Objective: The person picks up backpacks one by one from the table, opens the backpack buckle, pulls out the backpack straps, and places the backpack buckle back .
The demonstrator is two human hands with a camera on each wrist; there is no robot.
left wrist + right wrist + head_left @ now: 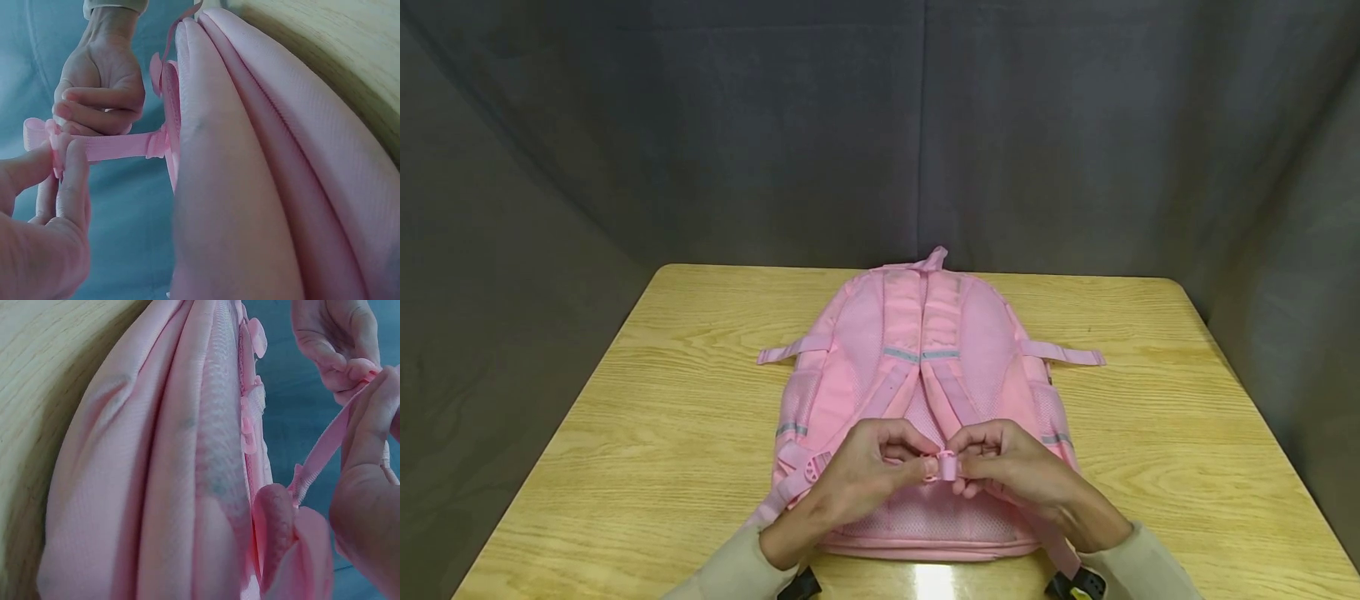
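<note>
A pink backpack (917, 508) lies with its shoulder straps facing up. Over its lower part, my left hand (876, 467) pinches a small pink plastic buckle (56, 147) between thumb and fingers. Pink strap webbing (119, 147) runs through the buckle, and a short loop of it (948, 467) stands out there. Close beside, my right hand (1011, 462) pinches this webbing with thumb and forefinger. The right wrist view shows the strap (325, 447) stretched from the backpack up to both hands; the fingers there partly hide the buckle.
The backpack rests on a wooden table (685, 400). Side straps (1067, 353) stick out left and right, and another buckle (816, 467) lies by my left wrist. A dark grey curtain (775, 142) hangs behind the table.
</note>
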